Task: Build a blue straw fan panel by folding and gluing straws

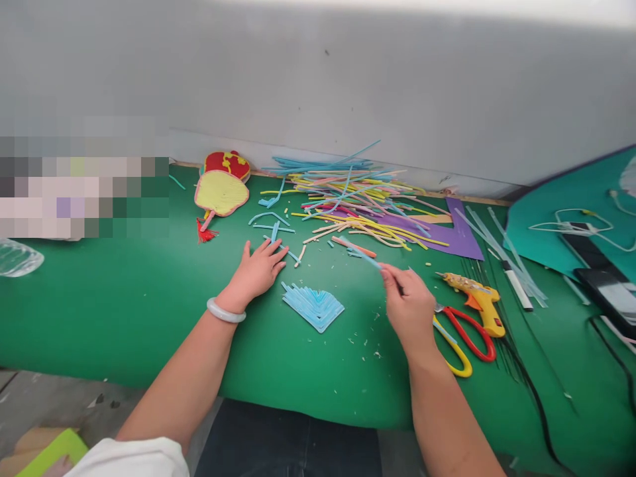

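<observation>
My left hand [258, 268], a pale bangle at its wrist, lies on the green tabletop with its fingers spread. Its fingertips are beside short pieces of blue pipe cleaner [275, 232]. Between finger and thumb my right hand [408, 301] pinches a light-blue pipe cleaner [366, 257], which points to the far left, its far end near an orange piece [358, 247]. Between my two hands, a flat V-shaped panel of blue pipe cleaners [314, 306] rests on the table, its point towards me.
A pile of coloured pipe cleaners [348, 189] lies over purple sheet [470, 232] at the back. Right are red-and-yellow-handled scissors [479, 334], a yellow glue gun [477, 301], a white marker [517, 288] and phone [603, 291]. A yellow fan-shaped ornament [221, 193] stands back left.
</observation>
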The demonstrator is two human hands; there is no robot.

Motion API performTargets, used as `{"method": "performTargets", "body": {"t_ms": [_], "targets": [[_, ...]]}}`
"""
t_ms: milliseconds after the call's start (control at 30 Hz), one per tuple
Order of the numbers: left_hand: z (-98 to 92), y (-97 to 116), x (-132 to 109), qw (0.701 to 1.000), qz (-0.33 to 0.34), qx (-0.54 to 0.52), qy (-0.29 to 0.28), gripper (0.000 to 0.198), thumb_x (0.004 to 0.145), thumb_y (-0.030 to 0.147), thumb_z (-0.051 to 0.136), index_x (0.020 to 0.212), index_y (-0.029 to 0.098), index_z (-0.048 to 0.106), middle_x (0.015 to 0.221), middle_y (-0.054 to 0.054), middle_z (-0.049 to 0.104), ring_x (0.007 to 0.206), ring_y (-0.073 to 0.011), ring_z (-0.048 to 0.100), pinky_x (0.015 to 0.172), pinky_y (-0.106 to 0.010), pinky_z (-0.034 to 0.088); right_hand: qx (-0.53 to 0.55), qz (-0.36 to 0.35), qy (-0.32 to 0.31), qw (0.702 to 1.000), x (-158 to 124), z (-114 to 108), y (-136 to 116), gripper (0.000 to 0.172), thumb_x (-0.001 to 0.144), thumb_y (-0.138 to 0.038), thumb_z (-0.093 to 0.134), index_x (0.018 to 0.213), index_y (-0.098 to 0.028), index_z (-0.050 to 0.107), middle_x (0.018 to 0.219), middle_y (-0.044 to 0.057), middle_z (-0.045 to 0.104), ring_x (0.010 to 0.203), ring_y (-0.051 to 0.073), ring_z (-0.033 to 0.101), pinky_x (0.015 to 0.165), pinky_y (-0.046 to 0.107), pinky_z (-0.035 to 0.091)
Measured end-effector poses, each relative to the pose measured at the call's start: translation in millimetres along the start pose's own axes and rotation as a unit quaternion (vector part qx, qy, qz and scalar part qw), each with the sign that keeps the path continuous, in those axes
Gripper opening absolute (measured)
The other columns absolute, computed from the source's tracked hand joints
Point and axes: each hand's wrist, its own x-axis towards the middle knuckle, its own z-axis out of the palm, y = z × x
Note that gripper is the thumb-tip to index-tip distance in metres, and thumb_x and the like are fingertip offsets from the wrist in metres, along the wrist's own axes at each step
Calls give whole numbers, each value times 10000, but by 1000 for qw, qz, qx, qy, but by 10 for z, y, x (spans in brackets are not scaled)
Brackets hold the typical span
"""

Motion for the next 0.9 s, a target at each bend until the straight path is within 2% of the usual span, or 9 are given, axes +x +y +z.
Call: {"method": "performTargets", "body": {"t_ms": [100, 200, 267, 333, 467, 533, 633, 800, 900], "targets": [[0, -43, -7, 999, -44, 19, 3, 505, 1018, 396, 365, 1486, 217, 423, 1606, -143, 324, 1480, -366, 281, 1151, -696, 164, -23, 91, 127, 987, 64, -104, 93, 425, 979, -497, 471, 1066, -172, 731, 861, 84, 713, 778, 209, 639, 756, 342, 482], [3, -65, 0, 994, -108, 14, 24, 569, 1000, 452, 387, 1486, 157, 414, 1613, -177, 290, 1488, -440, 203, 1133, -712, 185, -22, 134, 163, 977, 88, -152, 122, 414, 954, -502, 511, 1093, -168, 712, 813, 70, 710, 725, 201, 643, 735, 339, 483], [-16, -67, 9, 990, -129, -6, 61, 557, 997, 443, 396, 1465, 145, 434, 1616, -180, 281, 1490, -456, 170, 1130, -711, 190, -12, 121, 138, 983, 75, -137, 92, 380, 947, -492, 530, 1072, -180, 706, 797, 58, 709, 726, 199, 644, 737, 334, 481], [-56, -63, 13, 983, -124, -37, 127, 488, 987, 401, 435, 1409, 161, 488, 1588, -171, 337, 1484, -416, 218, 1148, -658, 222, -1, 71, 100, 992, 51, -96, 42, 327, 952, -468, 535, 1020, -196, 703, 823, 56, 710, 763, 199, 638, 752, 332, 479], [-179, -47, -5, 946, -124, -96, 284, 230, 966, 346, 491, 1037, 182, 636, 1175, -137, 628, 1209, -274, 543, 1061, -454, 412, 8, -66, 15, 998, 18, -9, -47, 224, 972, -379, 541, 949, -217, 694, 884, 60, 697, 841, 206, 605, 802, 346, 469], [-267, -7, -37, 923, -145, -108, 339, 225, 963, 372, 496, 873, 198, 608, 990, -104, 634, 1062, -251, 587, 996, -422, 450, 6, -100, -15, 995, 6, 13, -90, 194, 973, -347, 550, 954, -222, 696, 901, 63, 680, 877, 215, 595, 819, 360, 459], [-455, 174, -176, 895, -143, -131, 401, 258, 976, 376, 466, 813, 208, 577, 949, -93, 636, 1020, -242, 593, 986, -428, 451, -6, -118, -49, 992, -57, 10, -198, 173, 975, -321, 555, 959, -229, 701, 912, 68, 659, 896, 223, 580, 811, 372, 441], [-667, 765, -805, 889, -47, -147, 431, 131, 969, 238, 496, 1026, 230, 614, 1023, -66, 690, 1037, -214, 626, 959, -413, 474, -5, -159, -133, 978, -401, -48, -466, 149, 993, -262, 537, 976, -228, 681, 891, 47, 681, 859, 200, 582, 794, 354, 407], [-482, 1091, -1252, 929, 58, -154, 332, 234, 937, 168, 534, 1141, 269, 593, 1042, -54, 713, 1002, -218, 648, 928, -427, 481, -9, -173, -168, 970, -663, -57, -547, 155, 993, -208, 526, 953, -232, 674, 870, 34, 684, 850, 189, 576, 806, 345, 400]]}}
